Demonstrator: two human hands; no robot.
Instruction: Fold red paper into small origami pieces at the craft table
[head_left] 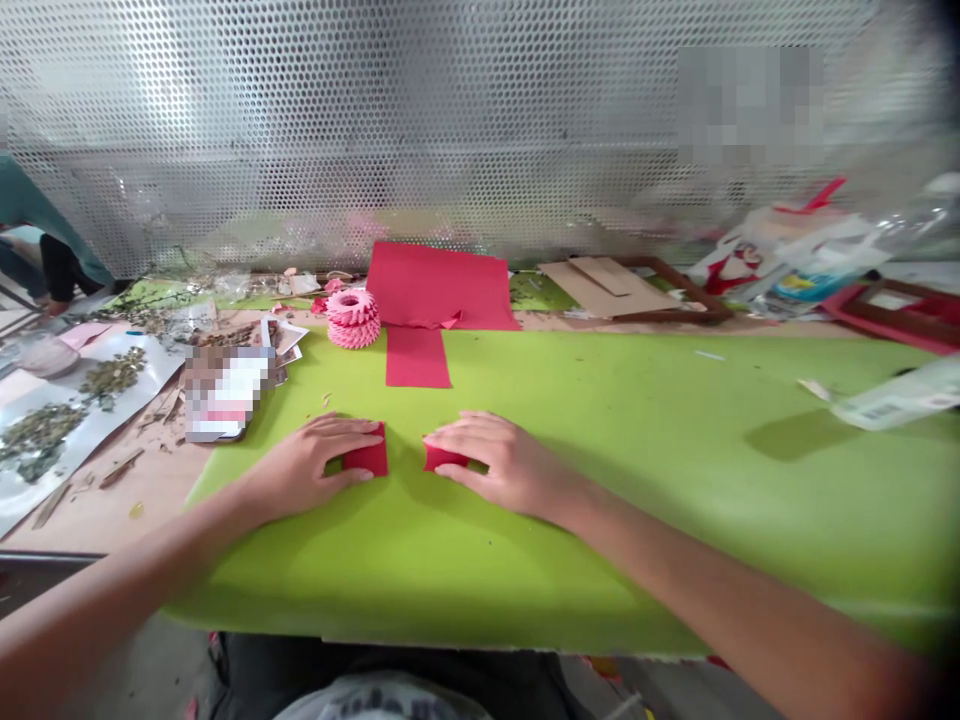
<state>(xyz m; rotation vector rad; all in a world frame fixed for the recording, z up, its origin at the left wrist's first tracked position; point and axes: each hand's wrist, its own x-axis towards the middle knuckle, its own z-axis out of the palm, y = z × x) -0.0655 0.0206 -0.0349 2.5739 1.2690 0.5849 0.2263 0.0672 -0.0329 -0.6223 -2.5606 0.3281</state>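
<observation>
The left hand (319,457) lies low on the green table (600,500), bent a little, with a small red paper (367,458) pinched between its thumb and fingers. The right hand (502,457) does the same with another red paper (442,457), and its fingers hide more of that one. The two papers lie flat near the middle of the table, near each other, with a bit of green between them. I cannot tell how hard the hands press.

Behind them lies a red strip (417,360), and past that a big red sheet (442,283) with a torn front edge. A pink paper ring (354,325) stands beside the strip, to the left.

The phone (232,390) is covered in blurry squares, so its screen can't be read. The bottle (907,393) on the right has a label with tiny marks too fuzzy to read, and the picture's edge cuts it off. The white bag (742,260) has a red picture on it. The shirt (375,700) at the bottom has dark marks, cut off too.
</observation>
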